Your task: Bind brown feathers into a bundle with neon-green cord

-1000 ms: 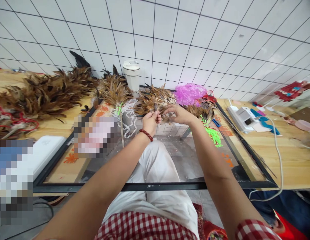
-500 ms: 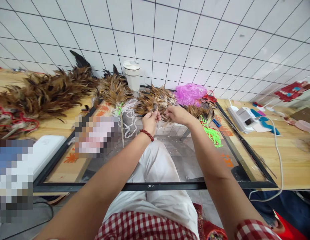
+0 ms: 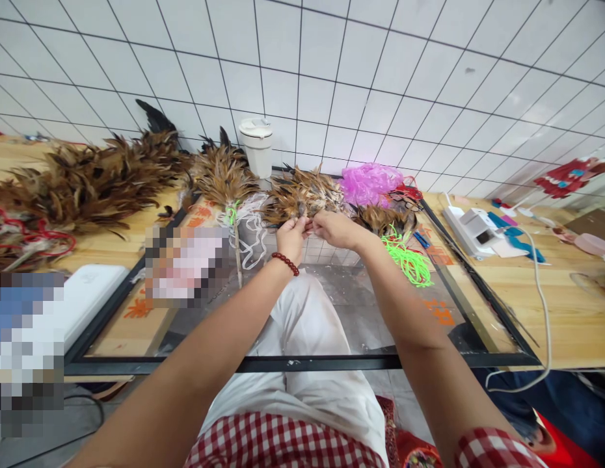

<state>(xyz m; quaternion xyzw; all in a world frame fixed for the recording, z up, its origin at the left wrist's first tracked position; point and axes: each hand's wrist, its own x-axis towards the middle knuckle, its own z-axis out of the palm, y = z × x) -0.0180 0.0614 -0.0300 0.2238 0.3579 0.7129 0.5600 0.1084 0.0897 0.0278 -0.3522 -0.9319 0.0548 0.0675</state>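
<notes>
My left hand (image 3: 291, 238), with a beaded bracelet (image 3: 285, 263) on its wrist, is closed in a pinch on a small feather (image 3: 301, 208) whose greyish tip rises above the thumb. Close against it on the right, my right hand (image 3: 336, 229) has its fingers curled together. What lies between those fingers is too small to tell. Just behind both hands a heap of loose brown feathers (image 3: 302, 184) lies on the glass tabletop. To the left, a bundle of brown feathers (image 3: 222, 174) is bound with green cord (image 3: 231, 213) on a thin stick (image 3: 239, 253).
A white lidded cup (image 3: 257, 144) stands against the tiled wall. Pink plastic (image 3: 371, 184) and bright green cord (image 3: 410, 263) lie to the right, near a white power strip (image 3: 471, 233). Long feather dusters (image 3: 97, 172) fill the left table. The black frame (image 3: 307, 363) edges the glass.
My right hand has moved left and slightly down, from a short distance away to right beside my left hand. The left hand has stayed nearly still with the feather.
</notes>
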